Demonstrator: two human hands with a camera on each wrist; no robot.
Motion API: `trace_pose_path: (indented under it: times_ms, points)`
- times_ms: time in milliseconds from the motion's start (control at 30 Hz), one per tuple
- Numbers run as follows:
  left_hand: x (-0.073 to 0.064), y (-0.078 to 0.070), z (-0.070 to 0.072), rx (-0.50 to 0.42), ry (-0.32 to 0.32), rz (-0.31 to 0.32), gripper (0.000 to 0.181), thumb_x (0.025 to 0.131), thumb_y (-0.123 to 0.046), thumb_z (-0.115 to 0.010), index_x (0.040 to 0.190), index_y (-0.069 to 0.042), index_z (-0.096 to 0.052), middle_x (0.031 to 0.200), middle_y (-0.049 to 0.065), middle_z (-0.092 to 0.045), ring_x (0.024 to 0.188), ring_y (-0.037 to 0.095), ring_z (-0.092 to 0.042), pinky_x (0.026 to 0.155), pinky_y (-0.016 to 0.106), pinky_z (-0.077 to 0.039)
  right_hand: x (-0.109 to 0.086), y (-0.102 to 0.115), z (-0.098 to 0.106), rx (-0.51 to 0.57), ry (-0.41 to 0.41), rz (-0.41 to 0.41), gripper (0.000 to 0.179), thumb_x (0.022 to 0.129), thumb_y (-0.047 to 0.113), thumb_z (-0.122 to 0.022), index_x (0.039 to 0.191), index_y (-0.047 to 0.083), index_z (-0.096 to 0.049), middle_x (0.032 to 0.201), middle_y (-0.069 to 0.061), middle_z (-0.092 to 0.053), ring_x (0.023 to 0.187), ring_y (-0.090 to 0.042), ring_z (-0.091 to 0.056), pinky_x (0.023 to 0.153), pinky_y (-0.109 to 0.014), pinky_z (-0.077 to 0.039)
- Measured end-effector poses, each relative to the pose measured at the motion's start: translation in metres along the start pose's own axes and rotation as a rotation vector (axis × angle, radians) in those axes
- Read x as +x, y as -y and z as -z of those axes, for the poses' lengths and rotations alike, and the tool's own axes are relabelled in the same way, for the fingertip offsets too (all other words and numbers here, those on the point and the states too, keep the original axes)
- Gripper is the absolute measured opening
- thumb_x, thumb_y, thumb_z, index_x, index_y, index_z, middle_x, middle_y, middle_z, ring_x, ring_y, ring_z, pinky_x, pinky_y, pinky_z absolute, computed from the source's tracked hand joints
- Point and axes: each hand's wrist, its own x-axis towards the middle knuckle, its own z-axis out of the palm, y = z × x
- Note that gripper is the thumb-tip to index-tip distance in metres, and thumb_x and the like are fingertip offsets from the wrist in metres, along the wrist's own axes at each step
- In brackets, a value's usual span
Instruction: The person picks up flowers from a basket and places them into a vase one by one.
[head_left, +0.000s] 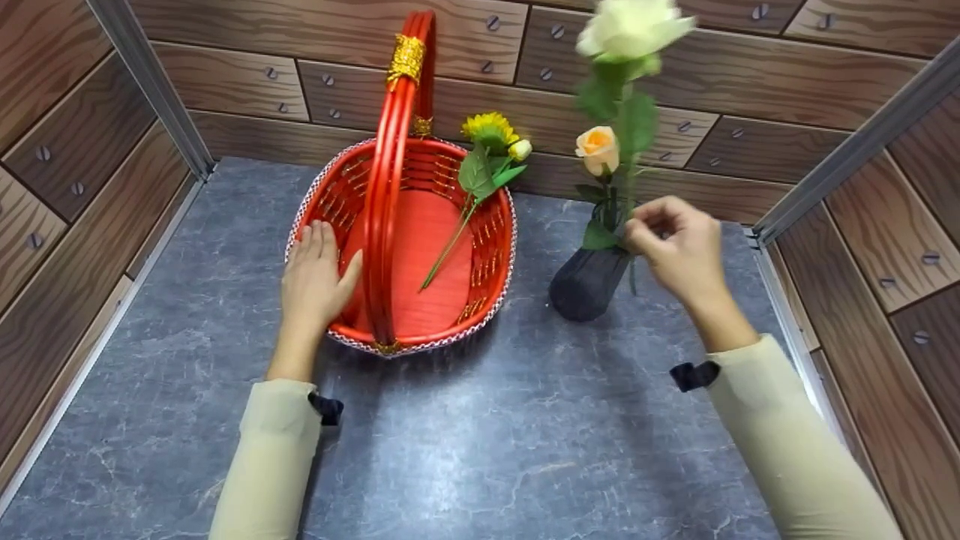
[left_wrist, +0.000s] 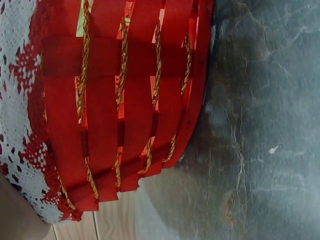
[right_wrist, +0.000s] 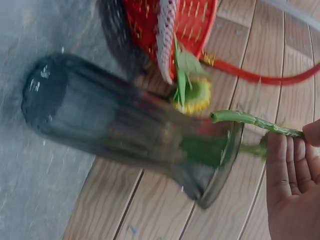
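My right hand [head_left: 679, 244] pinches the green stem [right_wrist: 255, 121] of a tall white rose [head_left: 636, 30], whose bloom stands upright at the top of the head view. In the right wrist view the stem's cut end overlaps the mouth of a dark, see-through vase [right_wrist: 125, 117]; in the head view it hangs beside the vase's right side. A peach rose [head_left: 598, 150] with leaves stands in that vase. My left hand [head_left: 313, 277] rests with straight fingers on the left rim of a red woven basket [head_left: 420, 315], thumb toward the inside.
Inside the basket leans a yellow flower [head_left: 489, 131] with a small pale bud [head_left: 519, 150], its stem reaching the basket floor. The tall red handle [head_left: 386, 172] arches over the basket. Wood-patterned panels [head_left: 480, 97] enclose the grey marbled surface [head_left: 450, 450].
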Motion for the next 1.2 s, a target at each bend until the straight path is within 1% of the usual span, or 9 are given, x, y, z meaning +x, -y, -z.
trace_pose_path:
  times_ms: [133,200,300,433,633,767,900,1067,1200]
  points:
    - [0.0,0.0,0.0,-0.006,0.001,0.003,0.079,0.102,-0.052,-0.039,0.154,0.007,-0.026,0.161,0.025,-0.024,0.152,0.039,-0.016,0.124,0.049,-0.012,0.009,-0.009,0.012,0.148,-0.046,-0.078,0.004,0.086,-0.004,-0.067,0.088,-0.006,-0.068,0.069,0.009,-0.066,0.056,-0.003,-0.062,0.054,-0.016,-0.054]
    - [0.0,0.0,0.001,-0.009,0.006,0.005,0.08,0.102,-0.053,-0.038,0.154,0.007,-0.025,0.161,0.025,-0.024,0.152,0.038,-0.015,0.125,0.049,-0.011,0.013,-0.011,0.017,0.273,-0.071,-0.132,0.001,0.086,-0.006,-0.067,0.087,-0.005,-0.067,0.069,0.006,-0.068,0.057,-0.006,-0.064,0.056,-0.019,-0.056]
    - [0.0,-0.001,0.001,-0.01,0.017,0.008,0.082,0.102,-0.056,-0.035,0.155,0.006,-0.024,0.162,0.025,-0.022,0.153,0.038,-0.013,0.125,0.049,-0.01,0.017,-0.014,0.023,0.474,-0.127,-0.208,0.006,0.086,-0.007,-0.069,0.085,-0.002,-0.066,0.072,-0.003,-0.069,0.059,-0.012,-0.066,0.058,-0.022,-0.058]
    - [0.001,-0.002,0.001,-0.01,0.026,0.006,0.083,0.102,-0.058,-0.033,0.155,0.006,-0.023,0.162,0.025,-0.021,0.153,0.038,-0.013,0.125,0.049,-0.01,0.022,-0.018,0.027,0.694,-0.199,-0.243,0.006,0.086,-0.009,-0.069,0.086,-0.006,-0.063,0.073,-0.011,-0.068,0.06,-0.017,-0.067,0.058,-0.024,-0.059]
    - [0.0,-0.002,0.001,-0.01,0.023,0.004,0.082,0.102,-0.056,-0.034,0.155,0.007,-0.023,0.162,0.026,-0.021,0.152,0.039,-0.013,0.124,0.05,-0.01,0.03,-0.028,0.027,0.875,-0.249,-0.306,0.009,0.088,-0.009,-0.068,0.089,-0.007,-0.059,0.077,-0.014,-0.066,0.065,-0.022,-0.069,0.061,-0.029,-0.061]
    - [0.0,-0.002,0.002,-0.016,0.018,-0.002,0.082,0.102,-0.056,-0.035,0.154,0.007,-0.023,0.161,0.026,-0.022,0.152,0.039,-0.013,0.124,0.05,-0.01,0.033,-0.035,0.028,0.91,-0.308,-0.342,0.01,0.088,-0.008,-0.067,0.09,-0.006,-0.057,0.078,-0.014,-0.066,0.066,-0.023,-0.069,0.061,-0.029,-0.061]
    - [0.0,-0.002,0.002,-0.015,0.009,0.001,0.082,0.102,-0.055,-0.036,0.154,0.006,-0.024,0.161,0.026,-0.022,0.152,0.039,-0.015,0.124,0.05,-0.011,0.035,-0.042,0.027,0.894,-0.341,-0.332,0.01,0.088,-0.008,-0.067,0.09,-0.005,-0.057,0.08,-0.015,-0.065,0.066,-0.024,-0.069,0.061,-0.029,-0.061]
    - [-0.001,0.0,0.001,-0.015,-0.011,0.006,0.08,0.102,-0.052,-0.04,0.154,0.007,-0.027,0.161,0.026,-0.025,0.151,0.039,-0.018,0.124,0.05,-0.013,0.035,-0.05,0.021,0.806,-0.328,-0.302,0.009,0.088,-0.009,-0.067,0.089,-0.005,-0.059,0.08,-0.014,-0.067,0.066,-0.023,-0.069,0.06,-0.028,-0.06]
    - [0.0,-0.001,0.001,-0.009,0.0,0.009,0.079,0.102,-0.051,-0.04,0.154,0.007,-0.026,0.161,0.026,-0.024,0.152,0.04,-0.017,0.124,0.05,-0.012,0.032,-0.055,0.012,0.725,-0.292,-0.293,0.007,0.087,-0.008,-0.067,0.088,-0.004,-0.061,0.078,-0.01,-0.068,0.066,-0.018,-0.068,0.061,-0.025,-0.06]
